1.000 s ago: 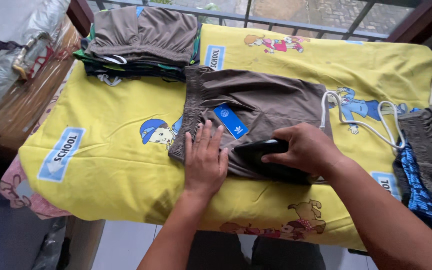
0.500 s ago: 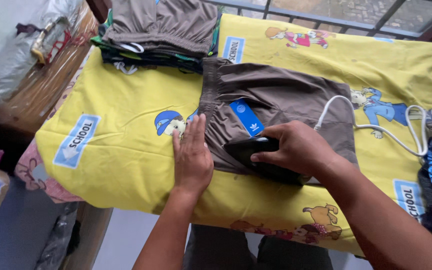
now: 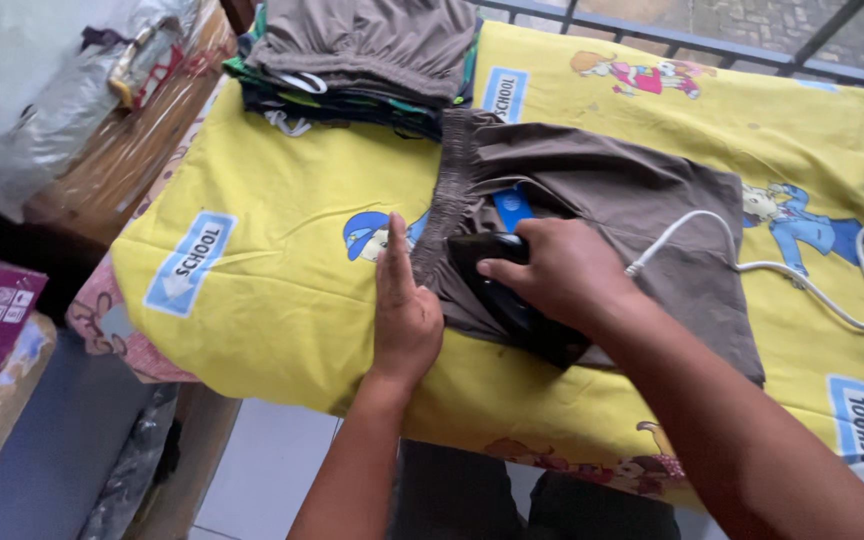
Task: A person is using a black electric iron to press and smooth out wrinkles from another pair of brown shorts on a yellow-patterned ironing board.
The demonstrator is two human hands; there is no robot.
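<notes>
Yellow printed cloth [image 3: 282, 300] under soft, limp brown shorts [image 3: 632, 190]; right hand [image 3: 562, 270] clenched on heavy black iron [image 3: 512, 300] (by its handle), left hand [image 3: 404, 310] flat, fingers released, steadying waistband

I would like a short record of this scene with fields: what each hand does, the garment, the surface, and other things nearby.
left hand: flat on edge of brown shorts
right hand: grips black iron
brown shorts: spread flat, waistband to the left
surface: yellow cartoon sheet
cord: white cable, runs right
nearby: pile of folded clothes, far left
</notes>
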